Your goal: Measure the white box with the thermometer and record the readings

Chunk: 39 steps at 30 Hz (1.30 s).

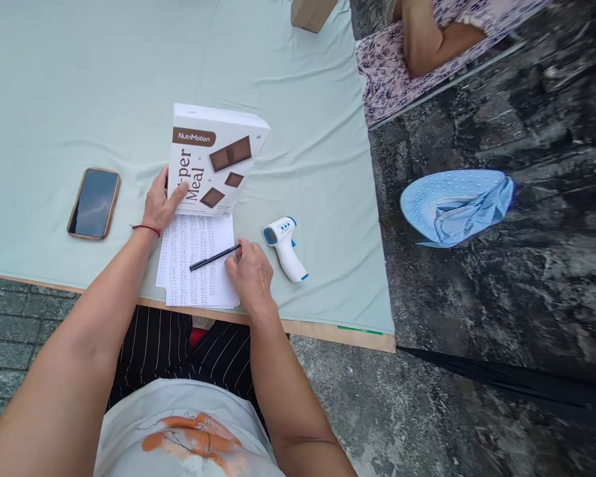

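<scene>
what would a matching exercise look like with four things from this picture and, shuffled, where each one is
1. infrared thermometer
2. NutriMotion box
3. smartphone
4. black pen

A. in the left hand, its thumb across the front
B. over the paper sheets, one end at the right hand
C. on the tablecloth, to the right of the right hand
D. on the tablecloth, to the left of the left hand

Pairs: 1-C, 2-A, 3-D, 4-B

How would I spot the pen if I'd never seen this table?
Start at the pale green tablecloth; find the paper sheets by its near edge. The pen slants across them, one end at the right hand. It's slim and black, unlike the white infrared thermometer and NutriMotion box.
</scene>
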Each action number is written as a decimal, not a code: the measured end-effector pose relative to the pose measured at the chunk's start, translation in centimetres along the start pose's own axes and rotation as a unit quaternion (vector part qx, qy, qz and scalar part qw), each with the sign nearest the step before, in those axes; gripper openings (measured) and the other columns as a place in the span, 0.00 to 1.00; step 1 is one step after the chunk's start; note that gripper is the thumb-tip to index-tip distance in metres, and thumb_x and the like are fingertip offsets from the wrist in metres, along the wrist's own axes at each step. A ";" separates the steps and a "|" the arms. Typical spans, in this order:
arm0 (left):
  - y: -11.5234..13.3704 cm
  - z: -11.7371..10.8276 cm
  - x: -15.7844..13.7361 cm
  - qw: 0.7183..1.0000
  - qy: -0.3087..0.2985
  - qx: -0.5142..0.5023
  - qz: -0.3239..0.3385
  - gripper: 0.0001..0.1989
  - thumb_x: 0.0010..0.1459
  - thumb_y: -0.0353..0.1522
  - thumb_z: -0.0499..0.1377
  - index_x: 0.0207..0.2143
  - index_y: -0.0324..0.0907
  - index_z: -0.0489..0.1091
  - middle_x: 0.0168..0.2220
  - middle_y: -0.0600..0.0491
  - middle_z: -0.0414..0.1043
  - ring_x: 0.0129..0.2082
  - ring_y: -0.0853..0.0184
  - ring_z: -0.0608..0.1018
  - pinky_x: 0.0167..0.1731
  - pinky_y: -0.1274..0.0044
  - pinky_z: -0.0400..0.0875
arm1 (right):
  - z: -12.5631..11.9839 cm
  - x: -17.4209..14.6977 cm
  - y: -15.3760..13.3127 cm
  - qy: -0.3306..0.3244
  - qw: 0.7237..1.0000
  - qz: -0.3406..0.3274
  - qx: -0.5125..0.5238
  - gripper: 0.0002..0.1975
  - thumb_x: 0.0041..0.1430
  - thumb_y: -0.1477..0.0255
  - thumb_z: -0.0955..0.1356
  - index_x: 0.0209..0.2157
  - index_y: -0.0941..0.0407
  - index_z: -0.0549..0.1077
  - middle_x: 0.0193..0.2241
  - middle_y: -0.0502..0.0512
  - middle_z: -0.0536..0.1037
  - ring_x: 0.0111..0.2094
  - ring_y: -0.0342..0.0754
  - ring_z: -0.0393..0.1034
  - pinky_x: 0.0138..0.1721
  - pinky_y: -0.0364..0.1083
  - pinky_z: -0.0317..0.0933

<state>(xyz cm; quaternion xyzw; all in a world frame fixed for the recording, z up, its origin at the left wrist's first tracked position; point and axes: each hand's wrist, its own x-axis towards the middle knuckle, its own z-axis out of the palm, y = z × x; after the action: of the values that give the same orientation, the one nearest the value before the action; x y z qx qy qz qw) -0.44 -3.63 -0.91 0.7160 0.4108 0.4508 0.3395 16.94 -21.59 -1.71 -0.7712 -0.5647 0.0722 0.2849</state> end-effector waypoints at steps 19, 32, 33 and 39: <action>0.3 -0.2 -0.3 0.997 -0.004 0.074 -0.023 0.38 0.59 0.61 0.43 0.54 0.42 0.67 0.45 0.42 0.73 0.48 0.53 0.74 0.50 0.61 0.68 | -3.2 2.4 3.7 0.044 0.924 0.207 0.319 0.16 0.50 0.57 0.68 0.33 0.55 0.71 0.22 0.49 0.70 0.25 0.47 0.64 0.28 0.46 0.59; 0.2 -0.3 -0.4 0.998 0.000 0.057 -0.037 0.39 0.59 0.61 0.42 0.58 0.44 0.64 0.52 0.43 0.73 0.54 0.53 0.73 0.54 0.62 0.67 | 0.6 7.7 -6.9 0.024 0.844 0.063 0.532 0.18 0.59 0.52 0.64 0.28 0.53 0.62 0.21 0.46 0.64 0.23 0.42 0.58 0.25 0.43 0.58; 0.2 -0.3 -0.4 0.997 -0.002 0.063 -0.038 0.39 0.59 0.61 0.42 0.58 0.44 0.64 0.51 0.44 0.73 0.53 0.53 0.74 0.53 0.62 0.68 | 0.8 7.8 -6.9 0.023 0.844 0.063 0.532 0.19 0.59 0.52 0.65 0.28 0.53 0.63 0.21 0.46 0.64 0.23 0.42 0.58 0.25 0.43 0.58; 0.1 -0.2 -0.6 0.996 0.000 0.073 -0.047 0.39 0.59 0.61 0.43 0.58 0.44 0.65 0.47 0.44 0.74 0.50 0.53 0.74 0.50 0.62 0.68 | 1.4 8.0 -6.5 0.020 0.848 0.052 0.527 0.21 0.58 0.49 0.66 0.30 0.53 0.64 0.22 0.46 0.65 0.23 0.42 0.59 0.26 0.43 0.58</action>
<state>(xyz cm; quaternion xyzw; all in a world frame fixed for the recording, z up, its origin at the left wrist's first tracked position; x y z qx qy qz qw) -0.76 -4.19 -0.93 0.7192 0.4756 0.4031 0.3068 13.73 -12.53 2.18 -0.5349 -0.3952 0.3577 0.6556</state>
